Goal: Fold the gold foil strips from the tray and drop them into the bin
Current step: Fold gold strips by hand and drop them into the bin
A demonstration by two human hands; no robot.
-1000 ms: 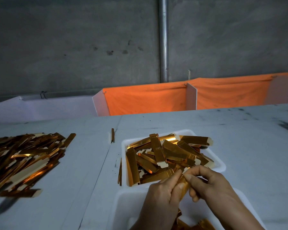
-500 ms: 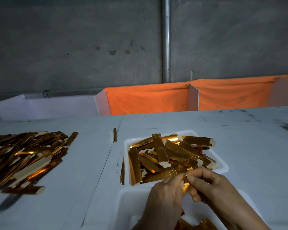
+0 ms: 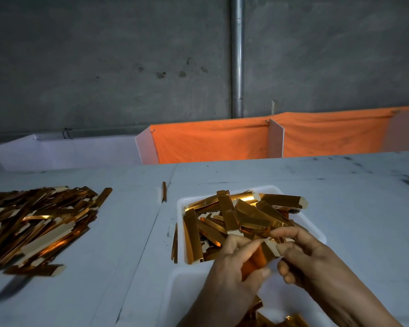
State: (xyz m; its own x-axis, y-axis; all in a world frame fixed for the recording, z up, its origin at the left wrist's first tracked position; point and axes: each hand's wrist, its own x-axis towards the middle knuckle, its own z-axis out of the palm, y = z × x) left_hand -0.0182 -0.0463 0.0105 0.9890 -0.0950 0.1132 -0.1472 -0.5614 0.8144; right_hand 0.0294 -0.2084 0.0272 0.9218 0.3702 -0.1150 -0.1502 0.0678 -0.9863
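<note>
A white tray (image 3: 315, 228) on the table holds a heap of gold foil strips (image 3: 236, 214). Just in front of it, both hands hold one gold foil strip (image 3: 260, 254) over a white bin (image 3: 175, 293). My left hand (image 3: 232, 274) grips the strip's lower part with curled fingers. My right hand (image 3: 300, 253) pinches its pale upper end between thumb and fingers. Folded gold pieces (image 3: 291, 319) lie in the bin at the bottom edge, partly hidden by my arms.
A large loose pile of gold strips (image 3: 33, 223) covers the table's left side. One strip (image 3: 164, 191) lies in the table seam, others (image 3: 174, 244) lean by the tray's left wall. Orange cloth dividers (image 3: 210, 142) and a grey wall with a pipe (image 3: 236, 55) stand behind.
Both hands have shifted slightly up and apart, and the strip between them shows more of its length, with its pale end now at my right fingers.
</note>
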